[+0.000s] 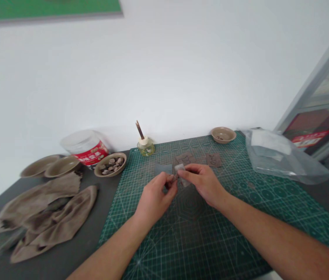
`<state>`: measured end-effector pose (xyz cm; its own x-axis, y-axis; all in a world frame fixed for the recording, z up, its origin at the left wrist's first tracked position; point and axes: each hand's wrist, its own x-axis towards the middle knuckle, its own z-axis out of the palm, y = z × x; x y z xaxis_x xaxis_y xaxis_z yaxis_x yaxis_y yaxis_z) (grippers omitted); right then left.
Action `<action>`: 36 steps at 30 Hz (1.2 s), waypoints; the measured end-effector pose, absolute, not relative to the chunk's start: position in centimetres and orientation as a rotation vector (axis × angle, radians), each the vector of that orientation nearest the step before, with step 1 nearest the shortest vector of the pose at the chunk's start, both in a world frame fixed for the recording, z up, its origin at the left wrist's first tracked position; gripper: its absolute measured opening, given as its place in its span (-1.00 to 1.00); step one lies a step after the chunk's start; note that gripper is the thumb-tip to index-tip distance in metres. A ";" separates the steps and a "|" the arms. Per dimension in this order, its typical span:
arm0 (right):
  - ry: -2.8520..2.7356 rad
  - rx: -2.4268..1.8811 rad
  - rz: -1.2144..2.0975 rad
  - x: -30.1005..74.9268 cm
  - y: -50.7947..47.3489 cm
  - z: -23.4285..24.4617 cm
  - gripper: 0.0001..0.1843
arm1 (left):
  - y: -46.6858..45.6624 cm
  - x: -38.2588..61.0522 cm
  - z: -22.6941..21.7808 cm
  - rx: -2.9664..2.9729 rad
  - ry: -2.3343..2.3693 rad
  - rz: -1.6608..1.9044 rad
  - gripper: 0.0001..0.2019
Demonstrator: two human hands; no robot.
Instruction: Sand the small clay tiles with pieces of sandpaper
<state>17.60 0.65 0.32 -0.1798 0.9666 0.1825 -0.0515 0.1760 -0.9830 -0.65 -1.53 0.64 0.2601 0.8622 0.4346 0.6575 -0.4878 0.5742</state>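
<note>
My left hand [157,194] is closed in a pinch on a small brownish piece [175,177], mostly hidden by the fingertips, so its kind is unclear. Against it, my right hand [203,181] grips a folded light-grey strip [183,175] that looks like sandpaper. Both hands meet just above the green cutting mat [158,241]. A flat blue-grey sheet [163,168] lies behind my left fingers. Brown sandpaper-like pieces with handwriting lie beyond my hands: one group [185,157] and a single square [213,160] to the right.
At left stand a bowl of small stone-like lumps [111,164], a clear tub with a red label [87,149], two stacked-looking bowls [62,166] and crumpled brown cloths [56,217]. Along the wall are a reed bottle [146,146] and another bowl [223,135]. A plastic bag [281,157] lies right.
</note>
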 end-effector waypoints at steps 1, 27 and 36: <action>-1.412 -0.939 1.237 17.6 0.5 0.4 -0.77 | -1.5 -0.7 0.6 2.257 1.405 1.051 -0.91; -1.529 -1.014 1.250 17.2 0.6 -0.6 -0.63 | -1.9 -0.3 0.7 2.255 1.419 0.949 -0.86; -1.550 -0.960 1.281 17.5 0.6 -0.5 -0.66 | -1.6 -0.4 0.9 2.143 1.413 0.954 -0.83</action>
